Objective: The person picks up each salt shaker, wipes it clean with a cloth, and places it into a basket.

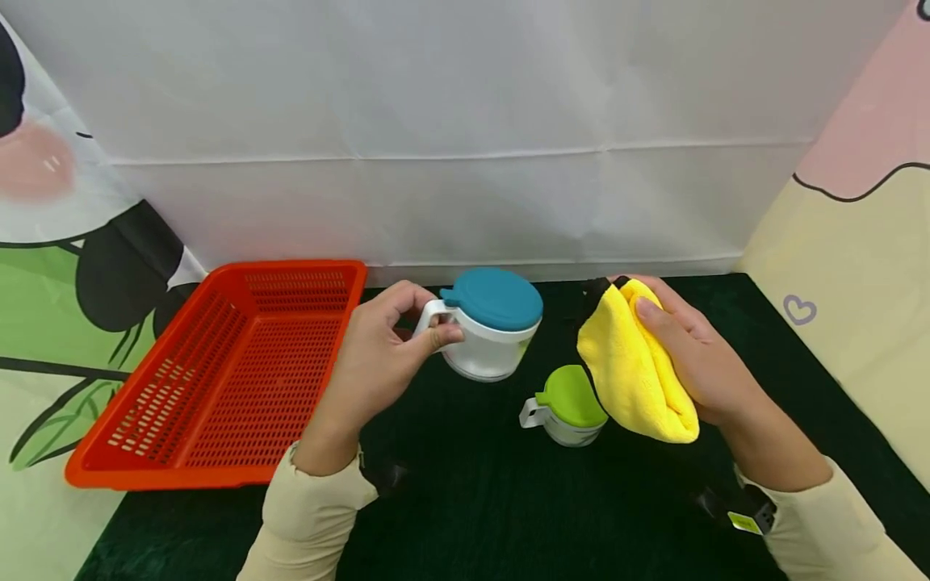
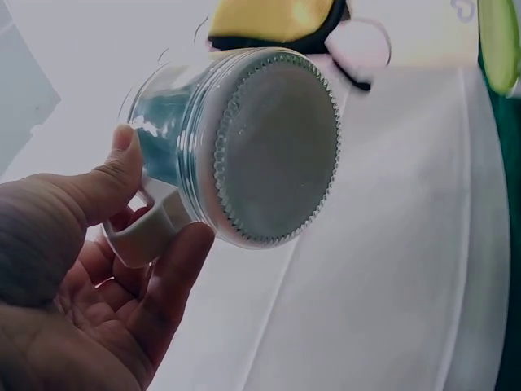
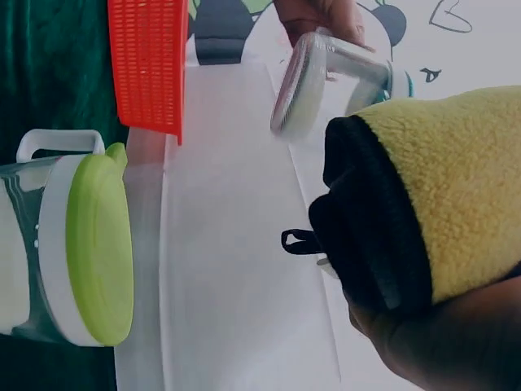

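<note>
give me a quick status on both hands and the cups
Left hand grips the blue-lidded cup by its handle, lifted off the table. Right hand holds the yellow cloth. Green-lidded cup on the table under the cloth. Nothing between cloth and cup.

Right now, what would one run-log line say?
left hand: holds blue-lidded jar by handle, lifted | right hand: grips yellow cloth | green-lidded jar: on table | red basket: left
</note>
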The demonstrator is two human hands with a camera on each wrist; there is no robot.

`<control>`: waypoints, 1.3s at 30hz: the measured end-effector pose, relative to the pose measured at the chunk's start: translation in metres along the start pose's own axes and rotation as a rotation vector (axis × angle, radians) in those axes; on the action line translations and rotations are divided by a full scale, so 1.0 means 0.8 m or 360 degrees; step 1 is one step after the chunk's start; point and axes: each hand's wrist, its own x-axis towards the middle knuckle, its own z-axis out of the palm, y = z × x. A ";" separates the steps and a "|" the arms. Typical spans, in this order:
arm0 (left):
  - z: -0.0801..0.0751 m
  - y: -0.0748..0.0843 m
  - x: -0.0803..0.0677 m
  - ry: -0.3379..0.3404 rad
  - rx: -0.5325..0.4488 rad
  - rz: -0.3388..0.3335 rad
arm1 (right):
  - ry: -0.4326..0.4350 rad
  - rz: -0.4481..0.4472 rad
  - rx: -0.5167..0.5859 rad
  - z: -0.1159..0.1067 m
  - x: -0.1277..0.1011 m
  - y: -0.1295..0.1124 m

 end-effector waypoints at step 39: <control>-0.190 -0.132 -0.108 -0.0110 0.1059 -0.1004 | 0.0035 0.0025 -0.0054 -0.054 -0.067 0.017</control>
